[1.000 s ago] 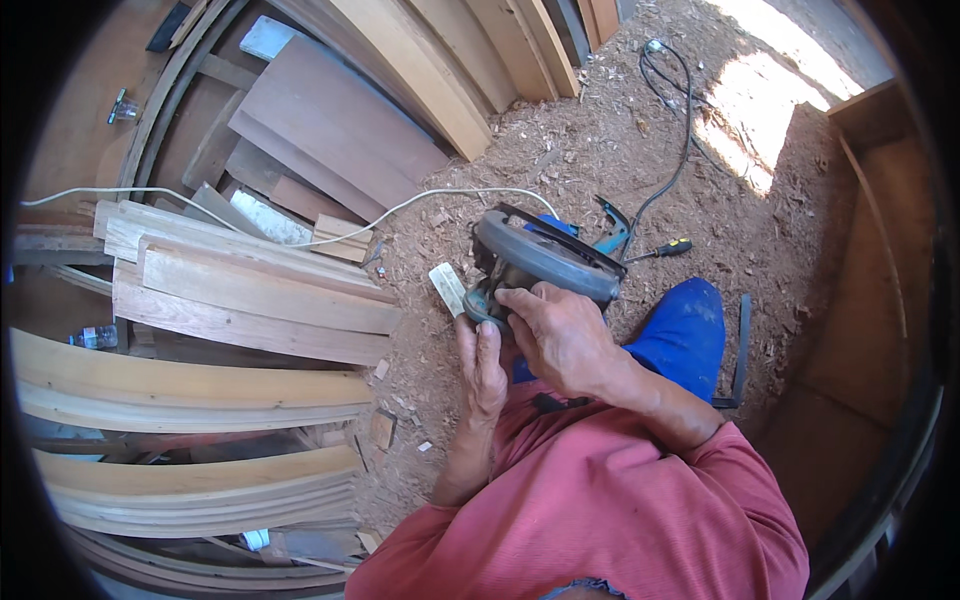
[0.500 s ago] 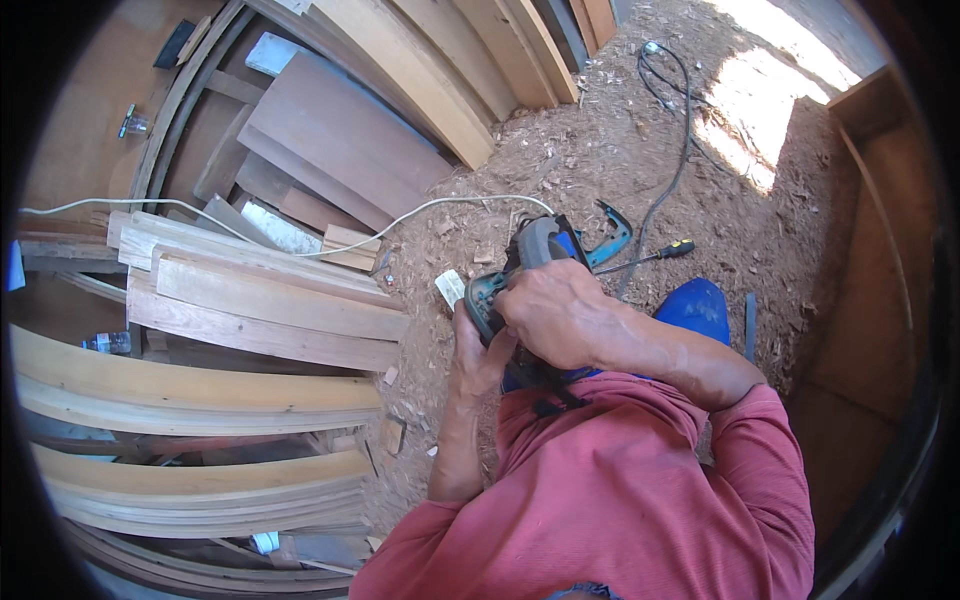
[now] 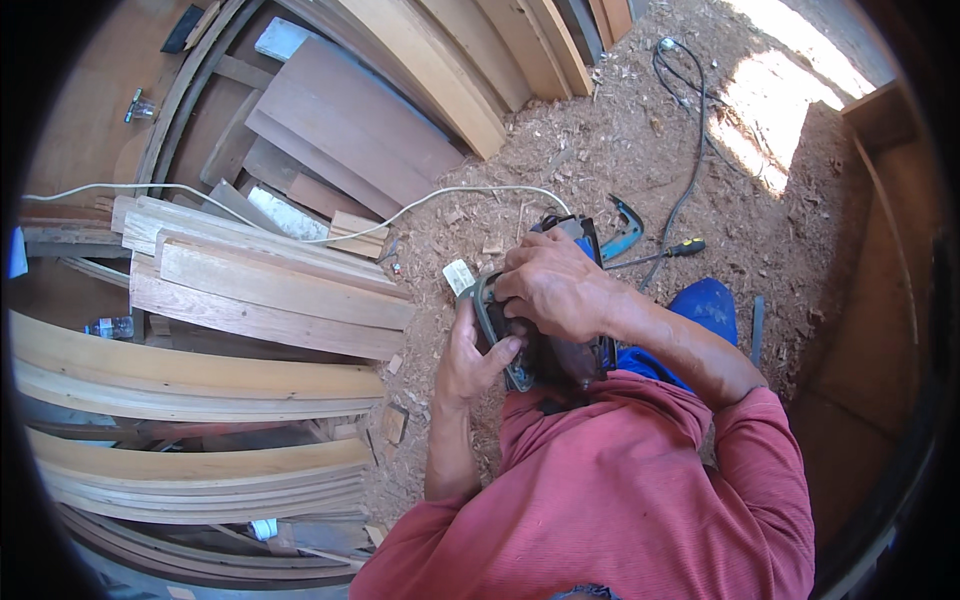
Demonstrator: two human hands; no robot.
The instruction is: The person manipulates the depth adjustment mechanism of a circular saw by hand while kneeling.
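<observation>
In my lap, close against the shirt, is a corded power tool (image 3: 560,360) with a dark body, a teal rim and a blue part. My left hand (image 3: 468,358) grips its left side, the thumb lying over the teal rim. Across the top of the tool rests my right hand (image 3: 560,285), with bent fingers pressed on it toward the rim; what the fingertips touch is hidden. Just beyond the tool on the ground lie a curved teal part (image 3: 627,232) and a screwdriver (image 3: 683,248) with a yellow and black handle.
Stacked boards (image 3: 270,290) fill the left, with more planks (image 3: 430,60) at the top. A white cord (image 3: 400,212) crosses from the left to the tool. A dark cable (image 3: 690,175) lies on the shaving-covered ground. At right stands a brown wooden panel (image 3: 860,330).
The tool has turned in my hands: its grey handle no longer shows and more of the dark body does. My right hand has shifted its fingers up over it. The view has moved slightly.
</observation>
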